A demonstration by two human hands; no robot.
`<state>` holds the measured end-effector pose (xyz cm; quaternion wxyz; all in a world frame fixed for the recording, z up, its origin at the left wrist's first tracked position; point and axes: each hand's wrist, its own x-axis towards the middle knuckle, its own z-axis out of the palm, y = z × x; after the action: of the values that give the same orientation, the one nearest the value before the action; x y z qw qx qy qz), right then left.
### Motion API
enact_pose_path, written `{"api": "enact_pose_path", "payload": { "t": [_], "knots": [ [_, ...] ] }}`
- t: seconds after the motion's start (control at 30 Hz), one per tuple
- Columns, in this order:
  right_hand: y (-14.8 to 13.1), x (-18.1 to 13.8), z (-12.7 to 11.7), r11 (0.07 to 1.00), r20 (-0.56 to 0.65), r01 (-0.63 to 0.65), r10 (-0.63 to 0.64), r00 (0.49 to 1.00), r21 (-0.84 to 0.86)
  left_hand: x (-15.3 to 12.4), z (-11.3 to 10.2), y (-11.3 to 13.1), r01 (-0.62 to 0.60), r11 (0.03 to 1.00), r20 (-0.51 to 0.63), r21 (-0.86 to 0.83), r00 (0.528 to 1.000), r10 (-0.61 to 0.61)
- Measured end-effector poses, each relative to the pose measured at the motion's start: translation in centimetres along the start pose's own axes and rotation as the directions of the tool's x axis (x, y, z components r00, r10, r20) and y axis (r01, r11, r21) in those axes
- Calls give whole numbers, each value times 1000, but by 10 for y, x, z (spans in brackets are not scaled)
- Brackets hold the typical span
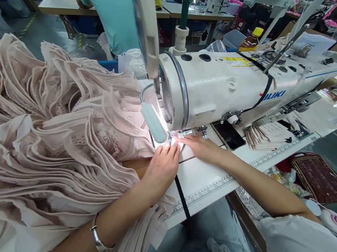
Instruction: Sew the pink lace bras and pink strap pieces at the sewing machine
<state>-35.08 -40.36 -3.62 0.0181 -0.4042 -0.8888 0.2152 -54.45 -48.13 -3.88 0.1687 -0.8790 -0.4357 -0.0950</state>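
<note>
The white sewing machine (pixel 212 85) stands in front of me with its needle area lit. My left hand (pixel 164 163) is at the near left of the needle, its fingers pressed together on the edge of a pale pink bra piece (pixel 140 143). From the right, my right hand (pixel 199 147) reaches in, with thumb and forefinger closed on the same fabric beside the presser foot (pixel 184 133). The fabric under the fingertips is mostly hidden. A pale green guard (pixel 153 121) hangs just left of the needle.
Heaped pale pink lace bra pieces (pixel 54 154) fill the left side. A black phone (pixel 229 135) and stacked paper tags (pixel 268 135) lie right of my right hand. A yellow-capped bottle (pixel 251 39) stands behind the machine. A person in turquoise (pixel 115 19) is across the aisle.
</note>
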Motion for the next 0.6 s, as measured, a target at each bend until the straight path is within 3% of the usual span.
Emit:
{"api": "enact_pose_path", "payload": {
  "t": [0.4, 0.6],
  "knots": [
    [-5, 0, -4, 1000, -41, 16, -16, 999, -14, -1, 6, 0, 24, 1000, -30, 9, 999, -23],
    [-2, 1, -2, 998, -1, -45, 45, 999, 33, 0, 7, 0, 42, 999, -48, 20, 998, -41]
  ]
}}
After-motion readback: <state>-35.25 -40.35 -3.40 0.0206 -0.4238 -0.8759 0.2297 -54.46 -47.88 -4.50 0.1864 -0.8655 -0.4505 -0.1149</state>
